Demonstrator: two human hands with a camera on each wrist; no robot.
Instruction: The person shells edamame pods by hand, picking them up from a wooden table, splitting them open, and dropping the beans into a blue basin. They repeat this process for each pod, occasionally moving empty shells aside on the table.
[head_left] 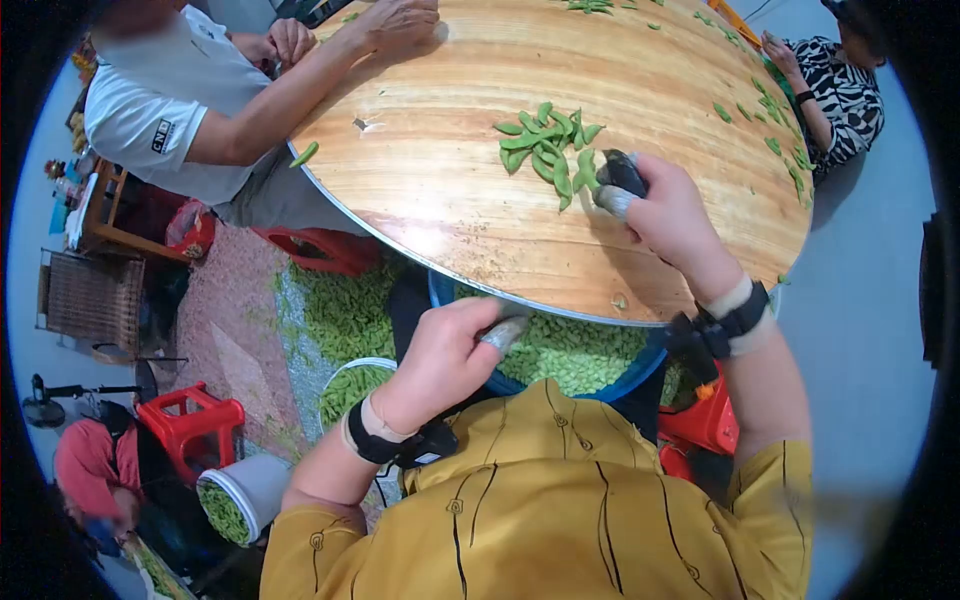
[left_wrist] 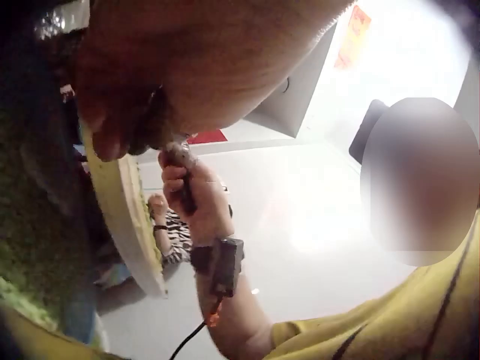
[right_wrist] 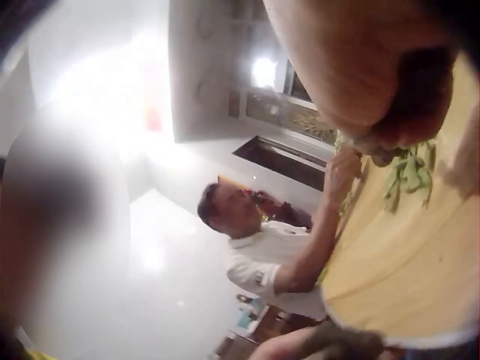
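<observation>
A small heap of green soybean pods lies on the round wooden table. At its near right side my right hand pinches a soybean pod between a thumb in a silvery cover and a finger in a black one. In the right wrist view, pods show beyond the dark fingertips. My left hand is at the table's near edge, fingers bent, its thumb also wrapped in silver. Below it is a blue basin of shelled beans. I cannot tell whether the left fingers hold anything.
More pods cover the floor and fill a white bucket and another white-rimmed container. Red stools stand nearby. A person in a white shirt sits left, another in a patterned top right. Loose pods lie toward the right edge.
</observation>
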